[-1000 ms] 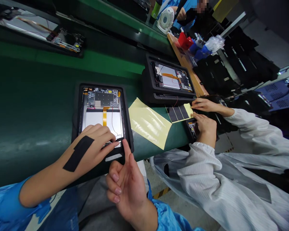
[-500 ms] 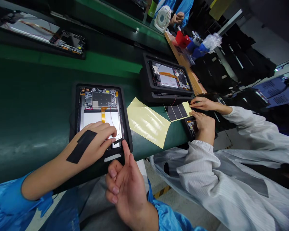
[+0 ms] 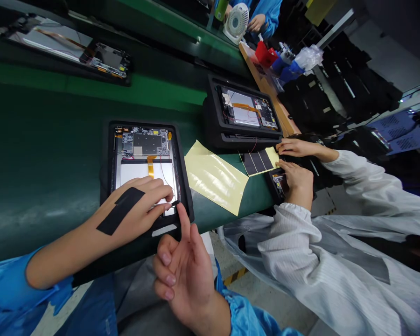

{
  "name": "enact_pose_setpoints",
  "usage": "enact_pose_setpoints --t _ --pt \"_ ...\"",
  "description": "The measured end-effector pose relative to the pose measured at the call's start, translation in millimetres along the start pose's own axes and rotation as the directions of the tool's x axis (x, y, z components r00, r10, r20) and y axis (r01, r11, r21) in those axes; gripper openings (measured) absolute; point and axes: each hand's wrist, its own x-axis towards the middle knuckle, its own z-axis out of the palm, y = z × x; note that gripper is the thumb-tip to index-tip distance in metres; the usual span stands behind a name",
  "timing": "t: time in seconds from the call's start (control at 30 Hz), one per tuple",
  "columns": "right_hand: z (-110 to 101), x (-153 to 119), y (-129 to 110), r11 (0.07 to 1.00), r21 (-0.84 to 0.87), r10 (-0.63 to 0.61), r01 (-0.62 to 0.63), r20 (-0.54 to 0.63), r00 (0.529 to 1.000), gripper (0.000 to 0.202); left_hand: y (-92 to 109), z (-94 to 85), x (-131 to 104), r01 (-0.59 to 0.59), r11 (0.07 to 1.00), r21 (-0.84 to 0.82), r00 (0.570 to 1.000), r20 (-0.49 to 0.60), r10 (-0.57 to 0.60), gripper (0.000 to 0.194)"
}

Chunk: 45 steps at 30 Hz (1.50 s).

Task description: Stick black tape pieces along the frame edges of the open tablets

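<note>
An opened tablet [image 3: 147, 144] lies in a black foam tray [image 3: 185, 177] in front of me, showing its circuit board, an orange ribbon and white battery. Over its lower part is my left hand [image 3: 136, 205], with thumb and index finger pinching a small black strip [image 3: 174, 204]. Black tape [image 3: 121, 211] is stuck on the back of this hand. My right hand [image 3: 187, 270] is palm up at the tray's near corner. Its index finger reaches the tray's inner edge beside the strip, the other fingers are loosely curled, and nothing is in it.
Yellow backing sheet [image 3: 217, 177] lies right of the tray. A co-worker's hands [image 3: 297, 175] hold a sheet with black pieces [image 3: 257, 162]. Behind stand stacked foam trays [image 3: 243, 114] with a tablet; another tablet [image 3: 66, 44] lies far left. A fan [image 3: 236, 23] stands at the back.
My left hand has shifted slightly right and up with the strip, which shows less now. The tablet at far left has moved slightly right. My right hand has hardly moved.
</note>
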Motion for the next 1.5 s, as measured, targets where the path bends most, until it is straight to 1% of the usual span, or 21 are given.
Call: enact_pose_setpoints --t 0.13,0.2,0.33,0.47,0.6,0.67,0.73,0.83,0.93,1.03,1.17,1.23,1.3,1.4,1.5 --pt "1.4 -0.1 -0.7 1.0 0.018 0.002 -0.002 0.012 1.0 0.094 -0.1 -5.2 5.2 -0.015 1.0 0.005 0.999 0.045 0.015 0.025" --pt "1.7 0.1 -1.4 1.0 0.014 0.016 -0.016 0.028 0.999 0.093 -2.2 -6.8 5.6 -0.018 1.0 -0.024 0.998 0.052 0.02 0.026" --pt "2.5 1.3 -3.6 0.999 -0.024 0.048 -0.046 0.086 0.995 0.095 -7.4 -8.2 1.2 -0.01 0.991 -0.132 0.999 0.03 0.014 0.027" --pt "3.5 3.1 -5.7 0.998 -0.06 0.042 -0.036 0.106 0.993 0.093 -3.9 -8.3 -8.6 0.001 0.988 -0.151 1.0 -0.002 -0.001 0.019" --pt "0.2 4.1 -5.0 0.997 -0.063 0.039 -0.034 0.089 0.995 0.092 9.8 -5.0 -19.2 0.053 0.995 -0.087 0.994 -0.087 -0.06 0.018" --pt "-2.9 3.7 -3.7 0.997 -0.062 0.04 -0.035 0.082 0.996 0.091 16.2 -2.1 -22.5 0.055 0.998 -0.005 0.99 -0.126 -0.056 0.018" --pt "-5.8 2.7 -2.1 0.998 -0.052 0.041 -0.037 0.09 0.995 0.089 20.4 0.8 -24.1 0.044 0.995 0.09 0.99 -0.137 -0.031 0.021" --pt "-8.1 0.7 -0.3 0.999 -0.031 0.047 -0.044 0.117 0.992 0.087 21.4 3.9 -24.4 0.027 0.988 0.152 0.995 -0.097 -0.012 0.02" --pt "-7.9 -1.3 -0.1 0.999 -0.013 0.052 -0.051 0.128 0.99 0.088 17.3 5.7 -23.5 0.023 0.995 0.095 0.998 -0.055 -0.018 0.015" --pt "-7.4 -3.0 -0.8 0.999 -0.024 0.042 -0.04 0.115 0.992 0.083 11.7 6.1 -21.0 0.033 0.999 0.027 0.999 -0.032 -0.032 0.017" --pt "-8.5 -4.7 -1.4 0.998 -0.045 0.042 -0.038 0.096 0.995 0.083 10.6 2.5 -16.6 0.043 0.999 0.026 0.999 -0.026 -0.043 0.017" --pt "-9.5 -5.2 -1.3 0.998 -0.04 0.044 -0.04 0.106 0.993 0.082 14.2 -0.8 -16.2 0.013 0.999 0.053 0.999 -0.046 -0.011 0.016" --pt "-10.1 -5.2 -1.4 0.999 -0.033 0.041 -0.038 0.118 0.992 0.08 19.0 -3.8 -17.6 -0.078 0.987 0.141 0.994 -0.067 0.088 0.017" --pt "-9.6 -4.5 -2.2 0.999 -0.021 0.042 -0.04 0.127 0.991 0.082 23.6 -5.4 -21.9 -0.229 0.911 0.342 0.964 -0.051 0.262 0.027" --pt "-8.4 -3.0 -3.3 0.999 -0.014 0.051 -0.049 0.13 0.99 0.085 21.0 -3.0 -25.8 -0.305 0.839 0.45 0.94 -0.001 0.342 0.04"
